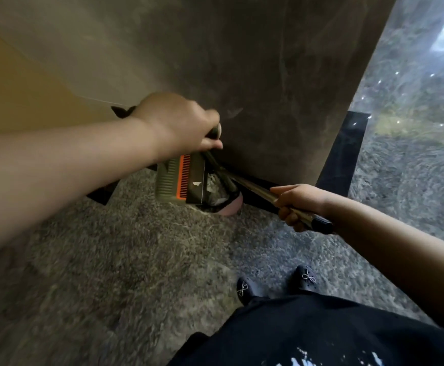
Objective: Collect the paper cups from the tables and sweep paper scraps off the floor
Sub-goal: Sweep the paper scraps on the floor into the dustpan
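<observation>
A broad grey-brown counter (pixel 242 62) fills the upper view, its side panel reaching down to the speckled stone floor (pixel 125 260). At its foot stands an olive dustpan (pixel 178 180) with an orange comb strip, one white paper scrap (pixel 196 184) on its inner face and crumpled rubbish inside. The left hand (pixel 178 122) has its fingers curled round the dustpan's upright handle. The right hand (pixel 297 204) grips the metal broom handle (pixel 257 190), whose pink bristles (pixel 231 207) touch the pan's mouth.
</observation>
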Action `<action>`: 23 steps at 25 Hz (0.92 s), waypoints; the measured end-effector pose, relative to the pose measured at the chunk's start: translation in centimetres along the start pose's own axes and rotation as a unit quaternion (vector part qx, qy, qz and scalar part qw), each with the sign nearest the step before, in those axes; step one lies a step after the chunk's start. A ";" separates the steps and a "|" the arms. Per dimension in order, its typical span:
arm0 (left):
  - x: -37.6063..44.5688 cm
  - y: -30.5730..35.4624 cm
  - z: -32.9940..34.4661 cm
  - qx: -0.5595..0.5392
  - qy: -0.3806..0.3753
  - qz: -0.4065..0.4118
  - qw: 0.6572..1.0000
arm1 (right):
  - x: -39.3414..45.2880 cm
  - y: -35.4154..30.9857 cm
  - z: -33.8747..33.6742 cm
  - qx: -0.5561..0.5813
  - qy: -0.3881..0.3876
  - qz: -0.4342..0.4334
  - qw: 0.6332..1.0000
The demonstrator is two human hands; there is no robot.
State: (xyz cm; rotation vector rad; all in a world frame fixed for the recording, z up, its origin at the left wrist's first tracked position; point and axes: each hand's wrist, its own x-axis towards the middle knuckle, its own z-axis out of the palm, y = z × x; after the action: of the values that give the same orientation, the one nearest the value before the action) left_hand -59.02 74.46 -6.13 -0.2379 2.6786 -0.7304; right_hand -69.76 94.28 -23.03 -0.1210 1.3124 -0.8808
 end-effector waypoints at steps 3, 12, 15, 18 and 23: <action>2.1 0.4 -1.4 0.000 0.001 0.008 1.000 | 0.4 0.8 -0.6 0.018 -0.011 0.000 1.000; 7.4 4.8 -3.1 0.029 -0.019 0.079 0.996 | 1.2 2.8 -2.7 0.000 -0.018 0.010 1.000; 8.2 5.4 -2.5 0.019 -0.043 0.071 0.996 | 1.4 2.7 -3.5 0.007 -0.023 0.012 1.000; 9.4 5.6 -3.3 0.018 0.002 0.058 0.998 | 1.2 3.2 -4.2 -0.008 -0.018 0.008 1.000; 10.1 4.7 -3.5 0.038 -0.043 0.095 0.994 | 0.9 2.9 -4.7 0.008 -0.019 0.007 1.000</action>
State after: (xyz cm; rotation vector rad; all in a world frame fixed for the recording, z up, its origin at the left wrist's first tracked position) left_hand -70.03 77.51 -8.66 0.0050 2.5430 -0.7435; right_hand -72.49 97.52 -26.73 -0.1149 1.2696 -0.8745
